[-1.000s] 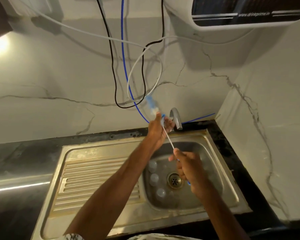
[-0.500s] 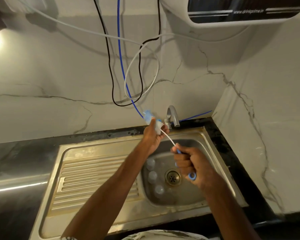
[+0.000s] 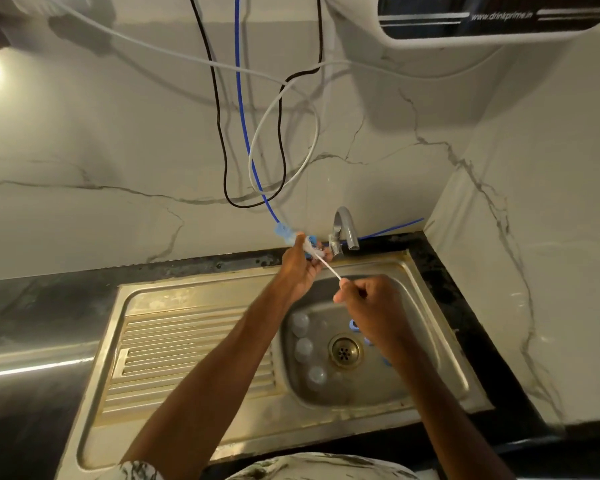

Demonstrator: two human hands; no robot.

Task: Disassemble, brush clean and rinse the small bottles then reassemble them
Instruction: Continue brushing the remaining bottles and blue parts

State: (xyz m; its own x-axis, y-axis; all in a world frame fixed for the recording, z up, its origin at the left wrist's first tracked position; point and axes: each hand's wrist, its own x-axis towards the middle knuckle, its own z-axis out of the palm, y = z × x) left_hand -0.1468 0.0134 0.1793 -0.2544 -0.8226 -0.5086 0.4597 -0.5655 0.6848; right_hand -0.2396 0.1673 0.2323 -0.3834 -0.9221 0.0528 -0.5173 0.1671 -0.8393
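left hand (image 3: 298, 268) has dropped from well above the tap (image 3: 343, 230) to tap height over the last second. right hand (image 3: 371, 303) has closed in on it, so less brush stem shows between them.

state now: left hand is clenched round a small bottle (image 3: 284, 233), blue end poking out at 10 o'clock of the fist, other end facing 4 o'clock toward the brush (image 3: 328, 268). white bristles sit right at the left fingers; can't tell how far in they are. right hand is fisted on the brush handle, thin white stem running out at 10 o'clock. both hands are over the back of the sink (image 3: 194, 292), just beside the tap, at 12 o'clock of the drain (image 3: 345, 351). looks like the brushing step.

three more clear bottles (image 3: 303, 349) sit in the basin, 7 to 10 o'clock of the drain. blue bits (image 3: 354, 325) at 1 to 4 o'clock, partly behind the right wrist; probably caps, too small to call.

handling guess: bottle is light, thin plastic, likely wet and slick. wrap the body, not the blue end, and keep the squeeze mild. stem looks bendy, so push straight along the bottle axis in short strokes or it buckles.
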